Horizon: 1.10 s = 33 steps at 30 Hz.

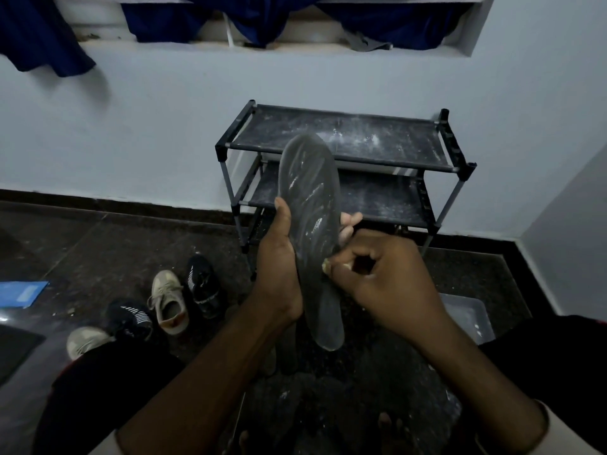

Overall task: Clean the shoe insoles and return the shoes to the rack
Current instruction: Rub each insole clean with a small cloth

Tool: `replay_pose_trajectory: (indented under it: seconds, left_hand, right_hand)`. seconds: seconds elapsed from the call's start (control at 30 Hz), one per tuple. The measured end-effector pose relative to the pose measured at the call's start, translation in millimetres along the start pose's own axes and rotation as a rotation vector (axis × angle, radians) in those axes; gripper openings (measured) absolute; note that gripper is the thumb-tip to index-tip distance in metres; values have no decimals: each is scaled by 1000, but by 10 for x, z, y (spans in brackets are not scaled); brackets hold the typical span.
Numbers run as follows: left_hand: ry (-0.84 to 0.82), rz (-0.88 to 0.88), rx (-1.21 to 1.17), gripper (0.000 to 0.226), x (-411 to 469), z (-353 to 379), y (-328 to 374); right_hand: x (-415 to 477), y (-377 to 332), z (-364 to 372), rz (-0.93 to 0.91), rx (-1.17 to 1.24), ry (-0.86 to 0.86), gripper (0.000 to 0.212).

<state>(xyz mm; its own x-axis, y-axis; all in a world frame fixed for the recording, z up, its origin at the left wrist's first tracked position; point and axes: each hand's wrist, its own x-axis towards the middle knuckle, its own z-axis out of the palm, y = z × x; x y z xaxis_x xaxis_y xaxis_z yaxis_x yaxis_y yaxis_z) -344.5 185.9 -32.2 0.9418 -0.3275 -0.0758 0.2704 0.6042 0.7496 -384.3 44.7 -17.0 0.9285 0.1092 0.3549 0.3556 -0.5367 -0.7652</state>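
Observation:
My left hand (277, 261) grips a dark grey insole (312, 198) by its middle and holds it upright in front of me, streaked with white smears. My right hand (381, 274) is curled against the insole's right edge and pinches a small pale scrubbing piece (326, 266), mostly hidden by the fingers. Behind the insole stands a black two-shelf shoe rack (453, 142) with dusty shelves and no shoes on it. On the floor to the left lie two black shoes (202, 284) (131, 318) and two beige shoes (169, 302) (86, 339).
A clear plastic tub (473, 318) sits on the floor at my right. A blue flat sheet (21, 293) lies at the far left. The rack stands against a pale wall, with a side wall close on the right. Dark blue cloth (42, 37) hangs from the ledge above.

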Motion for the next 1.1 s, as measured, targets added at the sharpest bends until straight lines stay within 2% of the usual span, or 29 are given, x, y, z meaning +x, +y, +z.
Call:
replay_pose_trajectory:
  seconds: [0.13, 0.3, 0.43, 0.57, 0.73, 0.87, 1.0, 1.1]
  left_hand:
    - [30, 18, 26, 83, -35, 56, -10]
    - [-7, -14, 31, 94, -31, 40, -14]
    - [34, 3, 29, 83, -40, 74, -18]
    - [-7, -20, -10, 86, -63, 86, -6]
    - [49, 8, -17, 74, -56, 105, -30]
    - [24, -5, 2, 80, -83, 110, -9]
    - [71, 12, -1, 73, -66, 103, -39]
    - [84, 6, -3, 73, -59, 100, -45]
  right_hand:
    - [80, 37, -85, 6, -5, 115, 11]
    - [15, 4, -24, -12, -47, 19, 11]
    - [89, 51, -89, -30, -81, 168, 8]
    - [8, -4, 3, -59, -100, 51, 11]
    - [87, 44, -79, -23, -98, 161, 5]
    - [18, -1, -18, -50, -81, 61, 9]
    - [91, 60, -97, -28, -101, 175, 5]
    - [56, 11, -30, -58, -102, 91, 7]
